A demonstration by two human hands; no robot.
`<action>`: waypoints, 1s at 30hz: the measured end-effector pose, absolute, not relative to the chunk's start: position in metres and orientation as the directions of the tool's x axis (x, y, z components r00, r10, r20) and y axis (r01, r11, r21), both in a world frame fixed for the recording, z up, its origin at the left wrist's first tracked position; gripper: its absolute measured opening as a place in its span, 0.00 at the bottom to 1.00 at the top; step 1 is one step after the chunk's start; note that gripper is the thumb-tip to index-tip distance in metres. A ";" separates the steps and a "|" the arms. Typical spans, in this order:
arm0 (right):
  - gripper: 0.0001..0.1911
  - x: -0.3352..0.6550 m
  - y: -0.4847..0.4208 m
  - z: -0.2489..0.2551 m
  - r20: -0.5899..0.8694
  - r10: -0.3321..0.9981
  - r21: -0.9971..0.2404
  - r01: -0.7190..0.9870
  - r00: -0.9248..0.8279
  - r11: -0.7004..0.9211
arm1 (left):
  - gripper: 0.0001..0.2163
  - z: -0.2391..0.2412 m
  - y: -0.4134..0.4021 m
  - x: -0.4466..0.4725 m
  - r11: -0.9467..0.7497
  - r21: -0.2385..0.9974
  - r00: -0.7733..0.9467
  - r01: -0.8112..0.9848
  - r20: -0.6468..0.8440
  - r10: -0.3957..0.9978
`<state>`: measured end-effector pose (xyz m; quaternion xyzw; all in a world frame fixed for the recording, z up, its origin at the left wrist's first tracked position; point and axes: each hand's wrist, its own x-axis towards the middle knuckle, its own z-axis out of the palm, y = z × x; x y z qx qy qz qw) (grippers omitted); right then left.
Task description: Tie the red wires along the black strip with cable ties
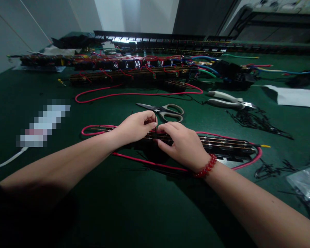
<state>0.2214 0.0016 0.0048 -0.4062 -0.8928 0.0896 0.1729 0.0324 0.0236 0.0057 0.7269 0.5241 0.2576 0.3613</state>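
A long black strip with brass rails (222,143) lies across the green table (134,206), looped by a red wire (144,160). My left hand (135,127) rests on the strip's left half, its fingers pinched on a thin black tie (155,121) that stands upright. My right hand (182,143), with a red bead bracelet (206,167) at the wrist, is curled over the strip's middle, fingertips beside the same tie. Both hands meet at one spot.
Scissors (165,111) lie just behind the hands, grey-handled pliers (228,100) to their right. Several wired strips (134,70) fill the back of the table. Cut black tie scraps (258,120) scatter right; a plastic bag (306,186) and white paper (297,96) lie at the right.
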 end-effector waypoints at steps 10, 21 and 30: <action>0.10 0.222 0.002 0.004 0.234 0.758 -0.311 0.692 -0.609 0.652 | 0.04 0.004 0.024 0.032 -0.188 0.775 0.305 0.604 -0.006 0.952; 0.11 0.222 0.001 0.004 0.237 0.767 -0.298 0.707 -0.596 0.641 | 0.01 0.008 0.024 0.035 -0.159 0.845 0.308 0.511 -0.007 0.951; 0.11 0.221 0.000 0.002 0.265 0.756 -0.273 0.706 -0.598 0.654 | 0.06 0.011 0.021 0.034 -0.056 0.839 0.273 0.541 -0.112 0.955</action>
